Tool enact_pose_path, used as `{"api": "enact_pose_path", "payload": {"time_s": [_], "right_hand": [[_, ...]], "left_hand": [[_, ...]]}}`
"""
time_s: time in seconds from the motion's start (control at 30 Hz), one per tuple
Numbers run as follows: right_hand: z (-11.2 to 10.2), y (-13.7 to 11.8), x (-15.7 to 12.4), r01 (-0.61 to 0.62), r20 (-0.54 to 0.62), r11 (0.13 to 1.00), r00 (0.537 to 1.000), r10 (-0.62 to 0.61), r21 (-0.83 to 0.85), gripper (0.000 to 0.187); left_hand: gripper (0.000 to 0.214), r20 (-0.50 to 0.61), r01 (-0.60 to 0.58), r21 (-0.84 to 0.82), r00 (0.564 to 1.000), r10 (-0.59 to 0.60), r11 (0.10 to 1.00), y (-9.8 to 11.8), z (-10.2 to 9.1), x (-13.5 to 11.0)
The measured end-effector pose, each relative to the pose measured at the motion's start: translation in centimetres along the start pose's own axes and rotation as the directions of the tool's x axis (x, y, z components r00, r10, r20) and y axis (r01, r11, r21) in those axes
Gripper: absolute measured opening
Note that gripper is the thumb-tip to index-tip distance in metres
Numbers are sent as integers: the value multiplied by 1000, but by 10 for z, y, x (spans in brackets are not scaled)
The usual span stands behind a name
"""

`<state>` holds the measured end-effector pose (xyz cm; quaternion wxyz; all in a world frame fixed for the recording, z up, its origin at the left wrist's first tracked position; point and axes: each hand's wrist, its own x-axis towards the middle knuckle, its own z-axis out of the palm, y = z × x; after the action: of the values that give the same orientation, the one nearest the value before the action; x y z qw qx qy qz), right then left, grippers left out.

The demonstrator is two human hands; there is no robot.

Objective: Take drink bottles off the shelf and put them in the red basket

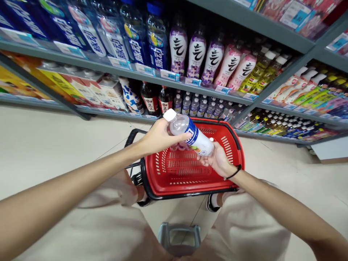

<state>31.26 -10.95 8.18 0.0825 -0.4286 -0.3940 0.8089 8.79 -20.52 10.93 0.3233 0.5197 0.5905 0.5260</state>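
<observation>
A clear drink bottle (193, 128) with a white cap and a blue and white label lies tilted between my two hands, above a red shopping basket (217, 183). My left hand (157, 137) is wrapped around its upper part near the cap, thumb across the label. At the base, my right hand (217, 157) cups the bottle with curled fingers and wears a dark band at the wrist. Partly hidden beneath the held bottle, other bottles stand against the basket's far-left inside. A small white cap also shows beside my right fingers.
Shelves of bottled drinks (178, 50) and cartons (89, 85) run across the front. Small bottles (194, 105) of similar look line the bottom shelf just behind the basket. A black handle (133, 137) is at the basket's left. A grey stool (179, 235) shows between my legs.
</observation>
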Motion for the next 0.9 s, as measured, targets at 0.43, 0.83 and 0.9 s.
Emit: {"api": "enact_pose_path", "payload": {"time_s": [0.43, 0.83, 0.9], "right_hand": [[-43, -12, 12, 143, -214, 987, 964, -156, -76, 42], [-122, -18, 30, 204, -95, 637, 910, -403, -743, 26], [-128, -8, 39, 252, -63, 684, 915, -400, -685, 30]], "left_hand": [[64, 106, -37, 149, 994, 21, 988, 20, 16, 6], [60, 355, -130, 494, 933, -64, 860, 2, 89, 35], [52, 428, -163, 577, 895, -126, 801, -13, 112, 43]]}}
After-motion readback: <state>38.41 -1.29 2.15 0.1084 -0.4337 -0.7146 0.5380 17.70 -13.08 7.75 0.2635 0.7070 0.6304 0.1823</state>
